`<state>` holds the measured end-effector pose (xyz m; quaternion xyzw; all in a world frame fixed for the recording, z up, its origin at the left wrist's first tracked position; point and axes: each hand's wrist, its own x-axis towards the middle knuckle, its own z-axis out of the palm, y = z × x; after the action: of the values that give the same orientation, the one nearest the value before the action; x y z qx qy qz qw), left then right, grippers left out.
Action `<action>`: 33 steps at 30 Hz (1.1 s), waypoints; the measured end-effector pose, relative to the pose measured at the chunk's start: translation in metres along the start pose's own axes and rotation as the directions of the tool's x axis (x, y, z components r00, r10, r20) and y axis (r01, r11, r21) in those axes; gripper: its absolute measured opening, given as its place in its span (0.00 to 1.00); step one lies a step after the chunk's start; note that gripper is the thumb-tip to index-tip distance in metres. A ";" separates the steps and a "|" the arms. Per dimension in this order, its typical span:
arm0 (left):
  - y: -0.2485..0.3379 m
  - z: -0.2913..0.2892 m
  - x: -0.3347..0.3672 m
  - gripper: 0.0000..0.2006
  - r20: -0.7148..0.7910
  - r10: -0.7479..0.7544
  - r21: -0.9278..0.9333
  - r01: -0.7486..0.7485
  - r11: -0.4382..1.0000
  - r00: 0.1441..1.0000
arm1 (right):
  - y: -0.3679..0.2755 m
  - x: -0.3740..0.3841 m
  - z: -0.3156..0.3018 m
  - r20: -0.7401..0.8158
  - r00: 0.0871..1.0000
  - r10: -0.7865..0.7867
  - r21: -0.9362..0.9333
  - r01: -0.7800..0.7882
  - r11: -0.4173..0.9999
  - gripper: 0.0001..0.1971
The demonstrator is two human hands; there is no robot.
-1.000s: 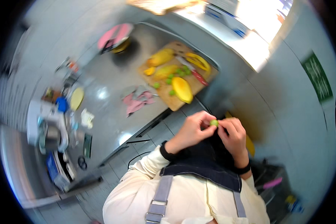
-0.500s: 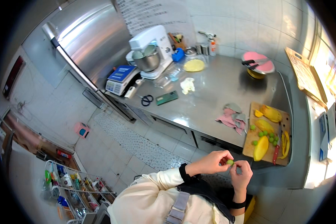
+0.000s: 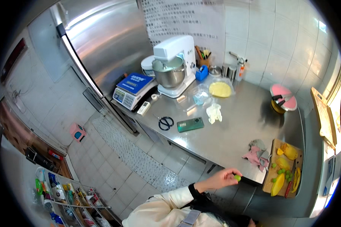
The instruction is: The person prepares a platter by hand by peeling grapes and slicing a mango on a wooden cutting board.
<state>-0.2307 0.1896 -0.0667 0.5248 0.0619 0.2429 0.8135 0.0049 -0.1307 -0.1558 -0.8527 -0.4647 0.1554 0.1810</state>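
Note:
A green grape (image 3: 237, 178) is pinched between the thumb and fingers of my left hand (image 3: 221, 179), held in front of the counter's near edge. Only a sliver of my right hand (image 3: 251, 223) shows at the lower edge, so its fingers are hidden. Right of my left hand lies a wooden cutting board (image 3: 269, 178). On it are a yellow mango half (image 3: 277, 184), a peeled mango (image 3: 282, 163), a partly peeled one (image 3: 290, 152), several green grapes (image 3: 287, 176), yellow peel (image 3: 296, 178) and a red-handled knife (image 3: 288, 189).
Pink and grey cloths (image 3: 257, 156) lie beside the board. Farther off, the steel counter (image 3: 238, 128) carries a green phone (image 3: 190, 125), scissors (image 3: 165, 123), a scale (image 3: 134, 89) and a stand mixer (image 3: 174, 72). Knives rest on a pink-topped bowl (image 3: 282, 97) near the wall.
My hands have come apart: the left keeps the grape, while the right has dropped down to the lower edge. The whole view has shifted, with the counter now lower and farther right.

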 end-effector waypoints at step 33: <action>0.073 0.049 0.004 0.17 0.221 0.214 0.748 -0.306 0.588 0.951 | -0.265 0.045 -0.078 -0.717 0.622 -0.315 0.032 0.481 0.876 0.10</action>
<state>-0.2336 0.1749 0.0200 0.8383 0.0389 0.2804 0.4660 -0.1329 0.0274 0.0295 -0.6964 -0.5201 -0.1684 0.4649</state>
